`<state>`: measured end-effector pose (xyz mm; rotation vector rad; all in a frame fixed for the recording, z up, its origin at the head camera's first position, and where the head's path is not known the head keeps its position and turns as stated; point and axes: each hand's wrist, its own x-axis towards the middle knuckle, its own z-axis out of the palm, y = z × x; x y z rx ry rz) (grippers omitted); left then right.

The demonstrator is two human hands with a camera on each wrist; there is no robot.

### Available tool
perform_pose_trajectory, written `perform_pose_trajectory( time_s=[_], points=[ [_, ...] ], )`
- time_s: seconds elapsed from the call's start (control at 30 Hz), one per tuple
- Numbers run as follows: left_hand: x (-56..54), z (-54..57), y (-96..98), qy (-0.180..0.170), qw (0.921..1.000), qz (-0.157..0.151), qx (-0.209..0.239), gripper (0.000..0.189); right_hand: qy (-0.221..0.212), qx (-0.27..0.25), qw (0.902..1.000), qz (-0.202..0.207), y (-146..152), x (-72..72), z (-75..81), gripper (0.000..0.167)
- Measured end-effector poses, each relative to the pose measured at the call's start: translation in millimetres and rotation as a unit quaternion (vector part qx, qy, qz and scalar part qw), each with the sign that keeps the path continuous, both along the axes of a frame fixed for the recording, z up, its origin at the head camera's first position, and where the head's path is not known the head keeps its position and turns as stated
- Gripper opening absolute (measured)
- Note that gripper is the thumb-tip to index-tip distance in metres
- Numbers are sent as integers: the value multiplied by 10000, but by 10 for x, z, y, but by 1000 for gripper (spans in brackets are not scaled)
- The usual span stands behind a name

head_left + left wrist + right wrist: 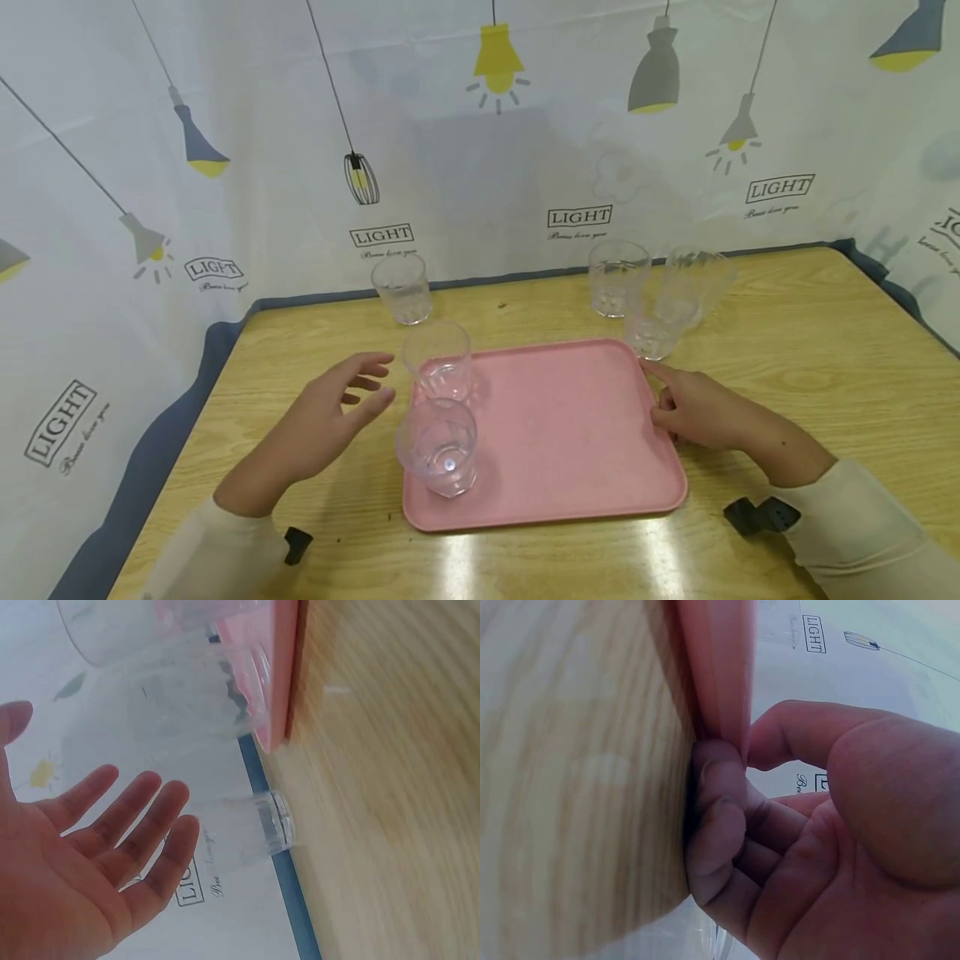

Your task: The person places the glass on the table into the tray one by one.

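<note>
A person's right hand (697, 408) pinches the nearest edge of a pink tray (562, 442), fingers curled beneath the rim and thumb close against it, on a wood-grain desk (817, 342). The left hand (330, 421), fingers loosely spread, hangs just apart from a near cup (442, 454) and a far cup (438, 367), both clear and upright at its end of the tray. Beyond that hand stands a lone cup (405, 292); beyond the right, three more cups (618, 283) cluster.
</note>
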<state>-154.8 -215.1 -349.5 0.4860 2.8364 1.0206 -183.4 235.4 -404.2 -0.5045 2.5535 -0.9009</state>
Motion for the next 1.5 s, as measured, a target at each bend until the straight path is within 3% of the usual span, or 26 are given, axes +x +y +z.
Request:
perform_pose_trajectory(
  time_s=[0.4,0.63,0.87,1.1,1.5],
  points=[
    [-612,-54,-171,-395,9947,954,-14,81,32,-52,10000,7,7,-8,-18,75],
    [-905,-81,-193,-568,9914,1173,-142,87,-20,-96,10000,2,6,-7,-13,75],
    [-1166,-147,-210,-902,9860,1403,30,97,31,-95,9999,50,1,0,-6,76],
    [-1357,-223,-125,-1004,9830,1500,332,101,45,-131,9999,14,7,6,-7,75],
    [-1550,-316,-29,-1017,9772,1753,637,102,166,-113,9998,4,18,-2,-22,75]
  ],
)
